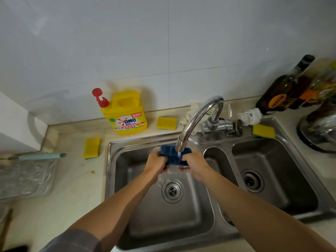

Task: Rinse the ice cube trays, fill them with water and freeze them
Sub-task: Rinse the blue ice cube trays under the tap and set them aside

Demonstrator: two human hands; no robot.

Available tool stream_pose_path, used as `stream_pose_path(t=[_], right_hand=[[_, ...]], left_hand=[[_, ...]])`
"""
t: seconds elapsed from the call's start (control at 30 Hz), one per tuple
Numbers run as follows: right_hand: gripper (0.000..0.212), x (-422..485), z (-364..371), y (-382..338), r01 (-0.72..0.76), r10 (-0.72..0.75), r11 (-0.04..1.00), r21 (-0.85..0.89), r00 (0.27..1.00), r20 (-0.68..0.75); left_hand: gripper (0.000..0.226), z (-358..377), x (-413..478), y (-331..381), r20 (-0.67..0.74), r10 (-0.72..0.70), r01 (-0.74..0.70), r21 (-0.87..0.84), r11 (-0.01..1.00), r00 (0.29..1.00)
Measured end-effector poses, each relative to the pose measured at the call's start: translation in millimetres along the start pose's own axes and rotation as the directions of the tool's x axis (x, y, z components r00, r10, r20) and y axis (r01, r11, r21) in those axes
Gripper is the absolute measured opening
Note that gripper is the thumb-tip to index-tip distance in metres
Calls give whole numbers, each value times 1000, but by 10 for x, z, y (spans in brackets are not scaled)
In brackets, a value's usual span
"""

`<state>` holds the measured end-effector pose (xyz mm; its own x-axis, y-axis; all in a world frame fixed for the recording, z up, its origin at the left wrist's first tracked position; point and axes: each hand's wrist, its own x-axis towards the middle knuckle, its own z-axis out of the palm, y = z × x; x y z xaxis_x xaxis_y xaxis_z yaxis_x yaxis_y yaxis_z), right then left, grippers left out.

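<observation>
A dark blue ice cube tray (171, 155) is held over the left basin of the steel sink (116, 148), right under the chrome tap (197, 117). Water runs from the spout onto the tray and spills down toward the drain (172, 190). My left hand (156, 163) grips the tray's left end. My right hand (194, 164) grips its right end. Both hands' fingers curl round the tray's edges, hiding its ends.
A yellow detergent jug (127, 113) stands on the counter behind the sink. Yellow sponges lie at the left (91, 147), behind the basin (166, 123) and by the tap (263, 131). A dark bottle (283, 88) and a pot lid (320, 131) sit at the right. A clear plastic tray (23, 177) lies far left.
</observation>
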<state>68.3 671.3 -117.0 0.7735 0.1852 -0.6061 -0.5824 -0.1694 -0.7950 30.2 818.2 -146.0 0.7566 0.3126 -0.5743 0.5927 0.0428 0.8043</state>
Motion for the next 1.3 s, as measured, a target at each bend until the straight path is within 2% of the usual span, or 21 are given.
stream_pose_path(t=[0.07, 0.2, 0.3, 0.37, 0.43, 0.5, 0.53, 0.6, 0.67, 0.73, 0.8, 0.87, 0.9, 0.97, 1.0, 1.03, 1.13, 1.2, 1.3], right_hand=[[36, 34, 9, 4, -51, 51, 993, 103, 999, 8], [26, 74, 128, -15, -25, 17, 989, 146, 998, 57], [17, 111, 70, 14, -55, 64, 987, 149, 997, -52], [21, 121, 3, 62, -66, 81, 993, 96, 983, -164], [17, 101, -6, 83, -19, 7, 998, -65, 983, -182], [11, 79, 20, 69, 28, -58, 981, -193, 987, -151], [11, 72, 21, 57, 26, -56, 979, -203, 987, -148], [17, 65, -4, 50, -26, 7, 992, -126, 989, -148], [18, 51, -32, 53, -73, 66, 996, -49, 988, -138], [14, 39, -28, 67, -74, 71, 997, -36, 993, -95], [7, 31, 9, 49, -48, 46, 997, -57, 998, -44], [14, 33, 49, 29, -51, 52, 997, -56, 999, 8], [16, 26, 67, 21, -71, 72, 997, -45, 996, 43], [17, 10, 100, 15, -95, 99, 995, -39, 991, 92], [16, 15, 110, 26, -94, 99, 994, -54, 991, 92], [15, 15, 117, 38, -90, 96, 993, -79, 992, 81], [13, 29, 116, 81, -41, 51, 972, -231, 998, 37], [14, 25, 114, 115, 5, -2, 937, -348, 1000, 7], [15, 9, 158, 140, 39, -23, 921, -387, 999, 47]], left_hand=[[28, -24, -7, -6, 25, -7, 8, -19, 1000, 1000], [35, -104, 18, 19, -18, -30, 28, -73, 997, 999], [23, -81, -5, 55, 53, -36, 41, -88, 995, 998], [13, -28, -60, 29, 158, -46, 59, -76, 995, 986], [11, 7, -95, -18, 208, -44, 44, 4, 999, 977], [15, 20, -91, -58, 192, -35, 32, 16, 999, 981], [17, 30, -88, -58, 191, -26, 30, -20, 999, 981], [31, 68, -97, -51, 217, 7, 12, -85, 996, 976], [31, 116, -122, -39, 210, 61, -55, -33, 998, 976], [31, 154, -114, -53, 96, 78, -80, 11, 997, 992], [45, 167, -86, -36, -98, 29, -30, -9, 999, 995], [47, 161, -50, 12, -217, 14, -16, -6, 1000, 976], [42, 165, -22, 28, -219, -19, 9, -44, 999, 976], [25, 181, -17, 67, -143, -183, 155, -186, 970, 973], [19, 184, -53, 84, -93, -259, 234, -216, 948, 961], [17, 181, -74, 80, -65, -274, 258, -195, 946, 959], [21, 153, -78, 61, -57, -82, 83, 15, 996, 995], [23, 153, -75, 90, -73, 25, -15, 136, 991, 997], [18, 177, -34, 128, -80, 42, -28, 169, 985, 996]])
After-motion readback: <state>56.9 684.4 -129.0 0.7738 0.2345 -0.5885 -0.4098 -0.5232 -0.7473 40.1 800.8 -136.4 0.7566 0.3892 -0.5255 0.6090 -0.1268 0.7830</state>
